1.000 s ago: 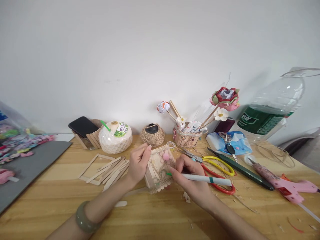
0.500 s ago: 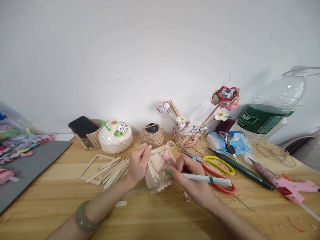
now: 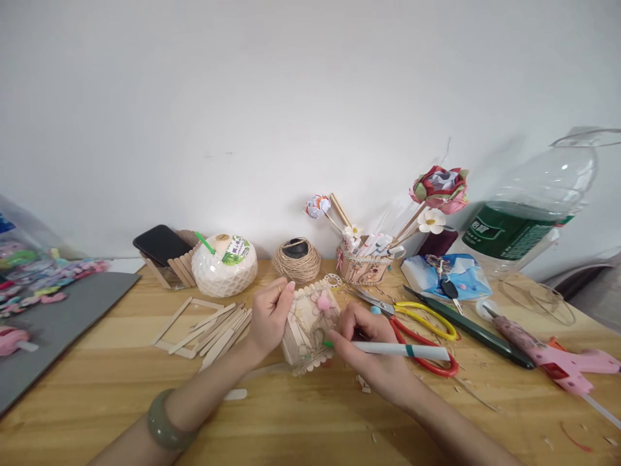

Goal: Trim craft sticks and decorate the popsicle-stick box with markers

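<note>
A small box of wooden craft sticks [image 3: 303,323], decorated with flowers, one with a pink centre, is tilted up above the table. My left hand [image 3: 272,317] grips its left edge, thumb on top, fingers mostly hidden behind. Pinched in my right hand [image 3: 366,343] is a white marker [image 3: 402,350] with a green band. Its green tip points left at the lower right part of the box's decorated face; whether it touches cannot be told.
Loose sticks [image 3: 228,333] lie left of the box. Behind stand a white coconut [image 3: 224,266], twine [image 3: 297,262] and a pen holder [image 3: 363,266]. At right are scissors [image 3: 427,320], a green cutter [image 3: 480,333], a pink glue gun [image 3: 553,359] and a big bottle [image 3: 524,213].
The marker's tip has shifted slightly down on the box's face, with my right hand. My left hand and the box have hardly moved.
</note>
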`<state>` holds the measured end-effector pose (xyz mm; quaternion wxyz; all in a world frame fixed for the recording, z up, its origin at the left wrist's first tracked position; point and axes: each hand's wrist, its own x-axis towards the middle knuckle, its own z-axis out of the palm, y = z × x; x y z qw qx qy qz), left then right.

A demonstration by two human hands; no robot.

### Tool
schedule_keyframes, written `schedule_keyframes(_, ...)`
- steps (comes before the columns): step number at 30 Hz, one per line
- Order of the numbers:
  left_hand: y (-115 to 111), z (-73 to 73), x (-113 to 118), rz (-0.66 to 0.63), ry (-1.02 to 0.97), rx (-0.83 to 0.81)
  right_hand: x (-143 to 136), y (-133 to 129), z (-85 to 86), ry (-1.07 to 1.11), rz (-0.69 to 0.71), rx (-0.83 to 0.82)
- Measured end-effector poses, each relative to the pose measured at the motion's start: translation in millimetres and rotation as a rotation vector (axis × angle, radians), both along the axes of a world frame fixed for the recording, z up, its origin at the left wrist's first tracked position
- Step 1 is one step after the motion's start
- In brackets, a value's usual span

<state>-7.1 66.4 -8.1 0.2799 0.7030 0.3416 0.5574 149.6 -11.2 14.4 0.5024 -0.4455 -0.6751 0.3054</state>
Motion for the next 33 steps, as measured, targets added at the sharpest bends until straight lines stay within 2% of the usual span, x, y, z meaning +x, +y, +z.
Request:
schedule_keyframes(7, 0.9, -0.1, 0.1, -0.008, -0.006, 0.004, -0.1, -2.5, -0.6, -0.009, 0.052, 0.004)
schedule_keyframes(12, 0.8, -0.3, -0.3, -0.018, -0.005, 0.007, 0.3, -1.5, 0.1, -0.027, -0.014, 0.026)
schedule_keyframes(17, -0.4, -0.4, -1.0, -0.018, -0.010, 0.015, -2.1, -2.2, 2.6, -0.031, 0.069, 0.047)
schedule_keyframes(33, 0.4, -0.7, -0.9, -0.020, -0.013, 0.011, -4.4, -4.0, 8.6, -0.050, 0.080, 0.064)
